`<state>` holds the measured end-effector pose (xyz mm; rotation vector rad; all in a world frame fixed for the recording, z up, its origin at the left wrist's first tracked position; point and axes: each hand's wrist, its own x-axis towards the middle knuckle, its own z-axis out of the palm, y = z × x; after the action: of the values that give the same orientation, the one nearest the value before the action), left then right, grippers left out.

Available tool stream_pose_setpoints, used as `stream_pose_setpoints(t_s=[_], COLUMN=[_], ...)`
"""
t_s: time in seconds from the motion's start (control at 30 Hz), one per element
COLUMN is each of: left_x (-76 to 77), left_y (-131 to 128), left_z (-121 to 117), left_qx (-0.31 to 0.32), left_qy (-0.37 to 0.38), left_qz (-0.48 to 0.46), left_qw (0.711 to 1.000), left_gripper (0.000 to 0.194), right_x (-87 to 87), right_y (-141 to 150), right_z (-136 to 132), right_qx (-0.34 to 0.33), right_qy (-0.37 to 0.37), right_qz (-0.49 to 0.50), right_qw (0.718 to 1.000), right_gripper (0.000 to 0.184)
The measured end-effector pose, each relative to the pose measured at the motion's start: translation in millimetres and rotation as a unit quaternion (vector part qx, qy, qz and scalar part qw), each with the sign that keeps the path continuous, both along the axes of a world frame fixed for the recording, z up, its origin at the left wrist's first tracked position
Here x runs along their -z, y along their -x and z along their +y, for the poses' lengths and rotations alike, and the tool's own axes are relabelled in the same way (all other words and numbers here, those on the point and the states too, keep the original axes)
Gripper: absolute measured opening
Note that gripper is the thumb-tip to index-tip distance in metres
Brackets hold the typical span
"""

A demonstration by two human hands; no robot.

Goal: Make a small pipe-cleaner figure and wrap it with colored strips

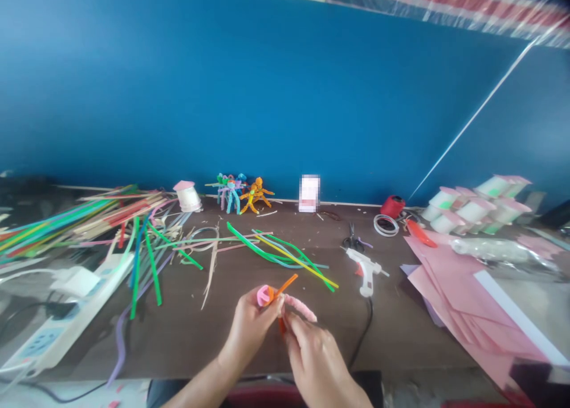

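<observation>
My left hand (250, 320) and my right hand (312, 344) meet low in the middle of the view, both closed on a small figure of twisted pipe cleaners. Its pink pipe cleaner (301, 308) curves out to the right, and a pink looped end sits over the left thumb. An orange pipe cleaner (287, 284) sticks up between the hands, with more orange below. Fingers hide the middle of the piece. Just beyond the hands lie loose green pipe cleaners (258, 250) and a yellow pipe cleaner (307, 263).
Many coloured pipe cleaners (89, 218) and a power strip (57, 322) fill the left. Finished figures (229, 194) stand by the blue wall (267, 99). Rightward are scissors (351, 239), a glue gun (367, 271) with its cord, pink sheets (463, 295) and stacked cups (476, 209).
</observation>
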<state>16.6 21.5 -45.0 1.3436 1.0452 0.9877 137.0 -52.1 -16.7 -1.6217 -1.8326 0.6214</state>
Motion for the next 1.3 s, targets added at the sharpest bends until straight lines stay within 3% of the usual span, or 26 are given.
stream_pose_setpoints(t_s=[0.1,0.23,0.37,0.5,0.67,0.83,0.93,1.13,1.3], left_x=[-3.5,-12.5,-20.6,-19.1,-14.2,-14.2,-11.5,-7.0,-10.7], left_y=[1,5,12,15,12,8,6,4,5], left_z=[0,2,4,5,3,3,5,6,3], left_qx=[0.017,0.061,0.159,0.212,0.152,0.096,0.055,0.005,0.009], left_qy=[-0.013,0.001,0.076,0.151,0.158,0.083,0.06,0.048,-0.004], left_qz=[0.041,0.062,0.005,-0.111,-0.163,-0.11,-0.08,-0.059,0.021], left_qw=[0.999,0.996,0.984,0.959,0.962,0.986,0.993,0.997,1.0], left_gripper=[0.022,0.02,0.018,0.017,0.014,0.02,0.02,0.017,0.021], right_x=[-10.0,-25.8,-28.5,-9.9,16.1,19.7,14.4,13.3,11.9], right_y=[-2,-14,-28,-33,-23,-9,-2,1,4], right_z=[1,6,17,30,33,21,15,11,7], right_qx=[0.0,-0.003,0.024,0.016,0.029,0.022,0.041,0.025,0.021], right_qy=[-0.019,-0.023,0.021,0.065,0.129,0.078,0.062,-0.029,-0.021], right_qz=[-0.072,-0.055,0.042,0.195,0.287,0.283,0.241,0.137,-0.052], right_qw=[0.997,0.998,0.999,0.979,0.949,0.956,0.968,0.99,0.998], right_gripper=[0.031,0.023,0.023,0.019,0.032,0.041,0.044,0.03,0.036])
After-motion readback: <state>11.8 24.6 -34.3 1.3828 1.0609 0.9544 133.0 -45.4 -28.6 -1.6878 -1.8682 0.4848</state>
